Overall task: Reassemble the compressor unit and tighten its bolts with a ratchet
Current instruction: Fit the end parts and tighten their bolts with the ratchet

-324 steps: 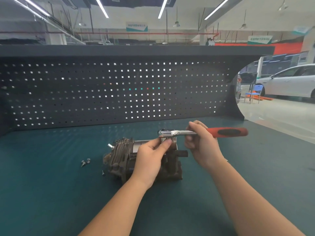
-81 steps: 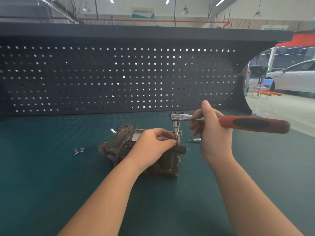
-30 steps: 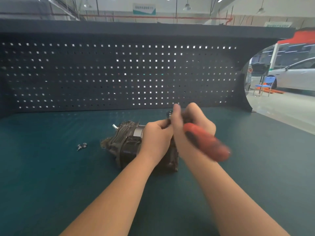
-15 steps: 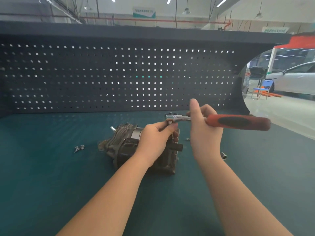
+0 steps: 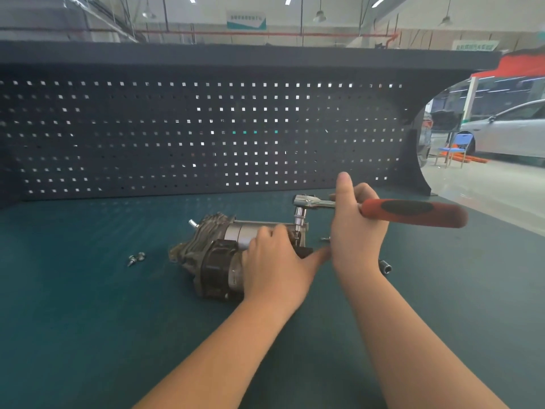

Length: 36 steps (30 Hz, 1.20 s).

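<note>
Since half a second ago, left hand (image 5: 274, 261) dropped from the ratchet (image 5: 380, 209) head onto the compressor (image 5: 218, 258), pinning it to the table (image 5: 88, 305). Right hand (image 5: 355, 228) grips the ratchet shaft; socket stands upright on a bolt at the compressor's right end, likely for square torque.

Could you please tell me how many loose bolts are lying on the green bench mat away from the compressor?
2, lying side by side as a pair of small silver bolts on the mat left of the grey metal compressor unit. Others may be hidden behind the hands.
</note>
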Tool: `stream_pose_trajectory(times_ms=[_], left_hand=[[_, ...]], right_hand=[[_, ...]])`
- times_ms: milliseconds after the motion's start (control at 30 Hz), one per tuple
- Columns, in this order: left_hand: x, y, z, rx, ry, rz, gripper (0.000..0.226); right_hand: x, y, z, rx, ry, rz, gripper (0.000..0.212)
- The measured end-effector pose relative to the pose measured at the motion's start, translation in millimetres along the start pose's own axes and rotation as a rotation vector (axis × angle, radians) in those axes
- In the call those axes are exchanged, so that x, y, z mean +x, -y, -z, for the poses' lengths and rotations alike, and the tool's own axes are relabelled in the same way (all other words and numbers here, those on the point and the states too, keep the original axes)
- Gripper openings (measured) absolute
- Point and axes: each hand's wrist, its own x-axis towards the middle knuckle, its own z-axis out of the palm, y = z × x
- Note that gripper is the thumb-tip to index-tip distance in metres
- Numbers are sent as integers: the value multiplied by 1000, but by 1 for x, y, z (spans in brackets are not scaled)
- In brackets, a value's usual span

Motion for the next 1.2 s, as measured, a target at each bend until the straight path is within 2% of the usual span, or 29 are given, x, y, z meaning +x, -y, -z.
stream_pose_trajectory(times_ms=[67,200,433,567,667,767,833,933,1000,1067,1200], left_hand=[[0,-1,-5,30,-1,12,54],[4,4,-4,-91,22,-8,36],[-1,28,16,-205,56,-112,33],[0,61,49,-265,174,-226,30],[1,80,73,-312,332,-276,29],[1,86,88,-303,451,-321,31],[4,90,98,-292,524,-338,43],[11,100,114,-241,629,-326,44],[14,110,121,-276,682,-280,61],[15,119,124,-456,643,-200,65],[9,122,121,-677,440,-198,37]], right_hand=[[0,0,-1,-24,22,46,49],[-3,2,1,-64,80,152,48],[-24,8,-1,-29,179,286,49],[-36,12,-6,26,234,266,49],[-48,13,-10,54,315,273,52],[-59,13,-12,48,376,303,46],[-64,14,-15,60,413,261,46],[-63,12,-19,137,475,94,46],[-61,10,-21,202,541,-7,42],[-63,10,-23,220,567,-16,42],[-76,17,-26,141,449,131,45]])
